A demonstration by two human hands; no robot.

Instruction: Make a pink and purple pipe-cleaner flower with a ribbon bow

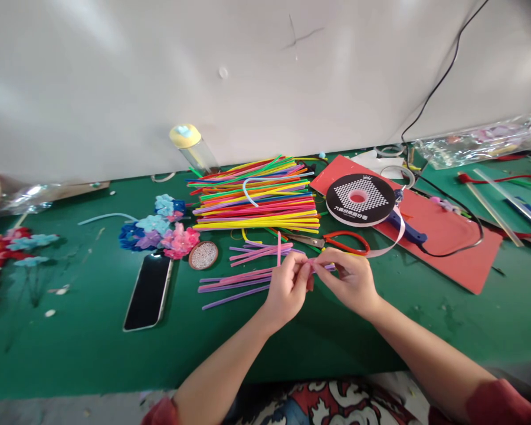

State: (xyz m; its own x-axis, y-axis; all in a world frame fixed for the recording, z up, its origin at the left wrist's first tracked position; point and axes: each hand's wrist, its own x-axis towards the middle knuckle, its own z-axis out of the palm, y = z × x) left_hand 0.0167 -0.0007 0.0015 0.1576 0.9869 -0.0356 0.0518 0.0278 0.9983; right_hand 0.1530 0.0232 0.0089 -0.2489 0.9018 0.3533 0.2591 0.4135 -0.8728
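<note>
My left hand (291,282) and my right hand (346,277) meet above the table, fingertips almost touching. Both are closed in a pinch on a pink pipe cleaner (278,248), whose one end sticks up beside the left hand. The part between the fingers is small and mostly covered. Short pink and purple pipe cleaners (235,288) lie left of and partly beneath my left hand. Just beyond the hands are red-handled scissors (346,241). A large bundle of many-coloured pipe cleaners (254,203) is spread farther back.
A phone (148,292), a round dish of beads (203,255) and blue and pink flowers (159,230) lie to the left. On the right are a ribbon spool (360,200), a blue-handled tool (405,229) with a black cord, and a red board (460,254). A yellow-lidded bottle (194,147) stands behind.
</note>
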